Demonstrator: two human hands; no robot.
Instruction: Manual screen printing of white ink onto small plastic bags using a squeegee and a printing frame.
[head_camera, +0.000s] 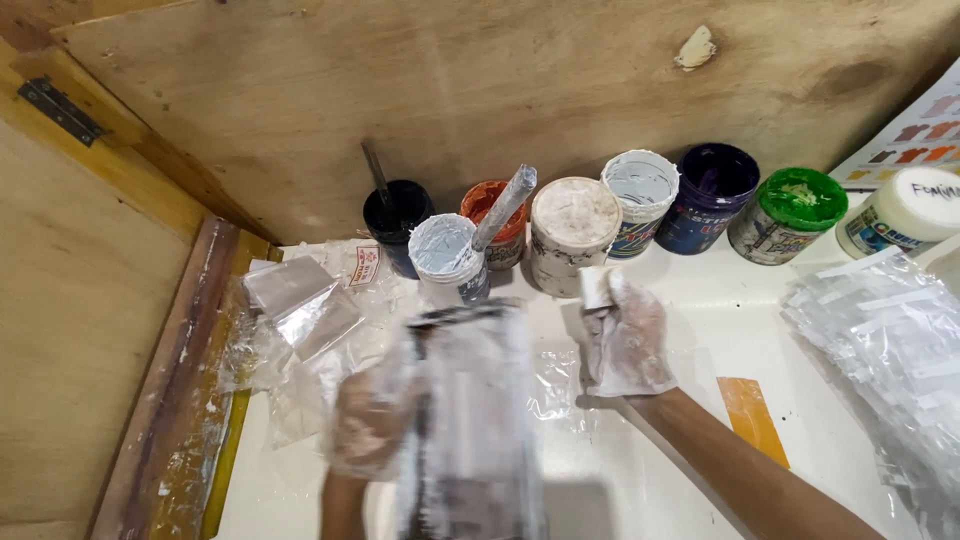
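The person stands over a white counter (640, 470) with both hands in thin clear plastic gloves, which fits work among open pots of paint. The left hand (368, 425), down at about 7 o'clock in the view, is closed around the edge of a clear plastic sheet (470, 400) smeared with dark streaks; sheet and hand are blurred, so how tightly the fingers pinch it cannot be told, only that the grip has hold of it and keeps it up off the counter. The right hand (628, 340), just right of centre, has its fingers curled around a small white piece (597, 287), perhaps a sponge or wad, held just in front of the pots.

Along the plywood wall (480, 90) at 12 o'clock runs a row of containers, pushed back so the near counter is free for the hands: a black pot (398, 215) with a stick standing in it, a white-paint pot (443, 255) with a coated stirrer (503, 208) leaning out, an orange pot (492, 215) behind it, a lidded tub (573, 235), an open white pot (640, 195), a purple pot (712, 195), a green-lidded pot (790, 212) and a white-lidded jar (905, 215) at 2 o'clock.

At 3 o'clock lies a heap of clear plastic bags (880, 340), within easy reach of the right arm. At 9 o'clock more crumpled clear plastic (300, 310) rests beside a paint-stained wooden rail (175, 400). An orange strip (752, 420) lies flat on the counter near the right forearm.
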